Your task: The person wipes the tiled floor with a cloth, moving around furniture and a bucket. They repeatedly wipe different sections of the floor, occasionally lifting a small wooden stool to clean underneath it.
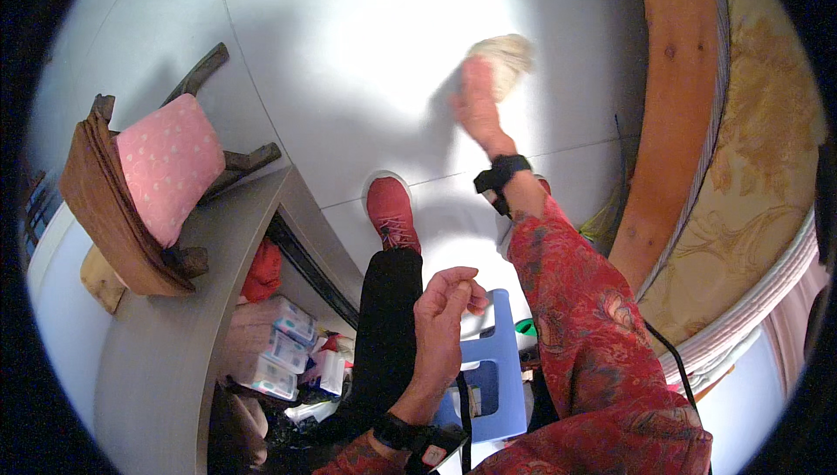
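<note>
My right hand (478,105) reaches far out over the white floor, palm down and smeared by motion. Its fingers are at a pale beige, fan-shaped bundle (512,58), perhaps a folded cloth, partly covered by the hand. My left hand (447,296) hovers between my legs with fingers curled and thumb pressed against them. Whatever that pinch holds, if anything, is too small to make out. Below the left hand stands a blue plastic stool (499,388). A dark band circles each wrist.
On the left, a grey cabinet (166,344) holds packaged goods (277,349). Behind it is a wooden chair with a pink cushion (170,161) and brown cloth (109,205). A curved wooden bed edge (676,109) borders the right side. My red shoe (390,209) rests on the floor (305,83).
</note>
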Demonstrator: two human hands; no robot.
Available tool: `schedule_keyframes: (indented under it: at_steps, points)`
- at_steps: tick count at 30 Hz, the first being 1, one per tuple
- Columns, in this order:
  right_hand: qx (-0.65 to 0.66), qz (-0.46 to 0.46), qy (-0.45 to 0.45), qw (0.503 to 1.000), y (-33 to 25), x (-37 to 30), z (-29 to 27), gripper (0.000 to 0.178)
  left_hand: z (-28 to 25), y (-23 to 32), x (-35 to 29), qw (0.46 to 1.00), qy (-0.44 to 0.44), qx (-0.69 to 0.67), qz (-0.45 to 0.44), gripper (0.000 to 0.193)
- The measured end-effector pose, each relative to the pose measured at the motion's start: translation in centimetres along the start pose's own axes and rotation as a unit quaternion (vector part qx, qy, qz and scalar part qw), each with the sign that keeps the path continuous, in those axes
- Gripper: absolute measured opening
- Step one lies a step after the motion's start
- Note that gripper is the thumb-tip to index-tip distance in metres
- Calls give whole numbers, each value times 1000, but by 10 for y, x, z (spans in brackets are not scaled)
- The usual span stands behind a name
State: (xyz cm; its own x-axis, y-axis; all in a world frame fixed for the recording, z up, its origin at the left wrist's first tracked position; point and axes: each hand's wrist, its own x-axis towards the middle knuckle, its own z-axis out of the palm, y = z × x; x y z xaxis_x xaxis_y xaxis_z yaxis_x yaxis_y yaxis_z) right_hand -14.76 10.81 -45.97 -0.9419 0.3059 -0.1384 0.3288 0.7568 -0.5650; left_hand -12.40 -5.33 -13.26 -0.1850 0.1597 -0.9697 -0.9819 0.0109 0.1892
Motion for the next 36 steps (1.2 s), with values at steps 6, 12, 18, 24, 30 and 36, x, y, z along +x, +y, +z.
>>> schedule_keyframes:
  at_steps: [6, 12, 18, 24, 30, 36]
  points:
    - [-133, -64, -232, 961, -69, 46, -32, 60, -11, 5, 3, 999, -7, -16, 30, 20]
    - [59, 48, -153, 985, -79, 51, -107, 60, -20, 2, 15, 999, 11, -29, 45, 19]
    - [110, 49, -180, 976, -117, 39, -125, 57, -33, -4, 19, 999, 49, 13, 21, 19]
    - [238, 151, -171, 944, -109, 53, -155, 59, -20, 27, 4, 994, 72, 52, 62, 17]
    - [331, 313, -70, 887, -56, 64, -236, 64, 49, 98, -49, 989, 49, 105, 96, 18]
    - [371, 321, 94, 866, -8, 51, -248, 61, 105, 119, -20, 974, -24, 195, 113, 17]
